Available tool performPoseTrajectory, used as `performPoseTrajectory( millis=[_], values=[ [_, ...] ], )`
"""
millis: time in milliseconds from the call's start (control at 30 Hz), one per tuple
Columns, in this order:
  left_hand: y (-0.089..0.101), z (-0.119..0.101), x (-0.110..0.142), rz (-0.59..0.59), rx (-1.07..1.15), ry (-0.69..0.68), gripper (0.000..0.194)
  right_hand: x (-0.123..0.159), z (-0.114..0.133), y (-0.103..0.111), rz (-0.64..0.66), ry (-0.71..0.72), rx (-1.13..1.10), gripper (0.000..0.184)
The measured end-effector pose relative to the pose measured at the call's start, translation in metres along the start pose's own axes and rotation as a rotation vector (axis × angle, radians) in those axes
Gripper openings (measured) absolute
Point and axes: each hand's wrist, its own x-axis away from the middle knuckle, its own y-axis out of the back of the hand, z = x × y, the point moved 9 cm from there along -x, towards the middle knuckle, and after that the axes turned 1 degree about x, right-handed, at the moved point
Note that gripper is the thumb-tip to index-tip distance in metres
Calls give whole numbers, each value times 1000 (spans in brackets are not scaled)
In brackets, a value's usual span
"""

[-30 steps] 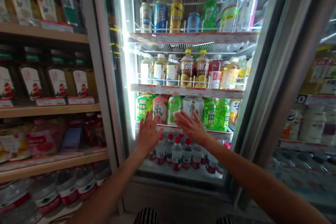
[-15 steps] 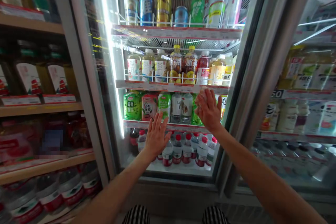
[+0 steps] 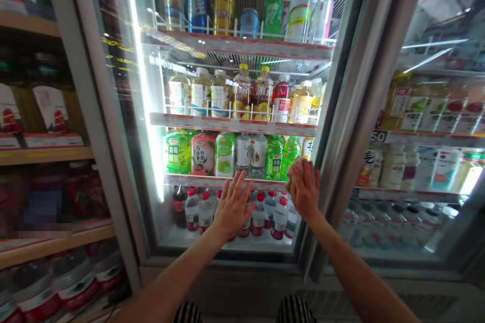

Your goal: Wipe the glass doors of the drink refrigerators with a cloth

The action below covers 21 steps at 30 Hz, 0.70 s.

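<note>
My left hand point(image 3: 234, 207) is spread, fingers apart, in front of the glass door point(image 3: 113, 126) of a lit drinks cooler, over the lower rows of bottles. Whether its palm touches the glass is hard to tell. My right hand point(image 3: 305, 189) presses toward the door's right side, its fingers bent over a pale crumpled cloth point(image 3: 291, 174); most of the cloth is hidden under the hand. Just behind the glass stand green bottles point(image 3: 274, 157), clear bottles point(image 3: 258, 155) and red-capped water bottles point(image 3: 279, 217).
Upper cooler shelves hold cans point(image 3: 224, 7) and tea bottles point(image 3: 242, 92). A metal door frame point(image 3: 352, 111) runs up on the right, with a second cooler of drinks beyond. Wooden shelves point(image 3: 45, 154) with large bottles point(image 3: 71, 280) stand on the left. My striped knees point(image 3: 295, 310) show below.
My right hand swept right with the cloth, up, then down along the door's right side. My left hand stayed spread, shifting slightly right. The view has turned to the right.
</note>
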Motion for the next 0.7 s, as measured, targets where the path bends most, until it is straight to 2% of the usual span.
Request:
performPoseTrajectory(
  millis=[100, 167, 200, 267, 333, 400, 533, 567, 600, 700],
  values=[
    [-10, -7, 15, 47, 12, -14, 54, 72, 18, -6, 185, 68, -32, 62],
    [-20, -13, 26, 83, 25, -23, 53, 99, 30, -12, 314, 166, -88, 63],
    [-24, -17, 31, 93, 30, -31, 53, 102, 33, -15, 352, 208, -110, 62],
    [-32, -24, 39, 93, 37, -55, 52, 92, 27, -17, 334, 201, -105, 60],
    [-37, -27, 46, 89, 36, -73, 52, 77, 12, -15, 239, 93, -51, 56],
    [-40, -24, 54, 91, 19, -67, 51, 75, 15, -15, 199, 80, -43, 53],
    [-43, -4, 69, 109, -21, -21, 51, 91, 78, -28, 355, 483, -216, 48],
    [-43, 3, 72, 111, -29, -2, 51, 88, 88, -30, 373, 528, -239, 48],
    [-42, 10, 75, 111, -40, 19, 52, 79, 93, -32, 368, 510, -241, 48],
    [-36, 32, 80, 103, -87, 92, 52, 43, 91, -39, 284, 293, -204, 52]
  ],
)
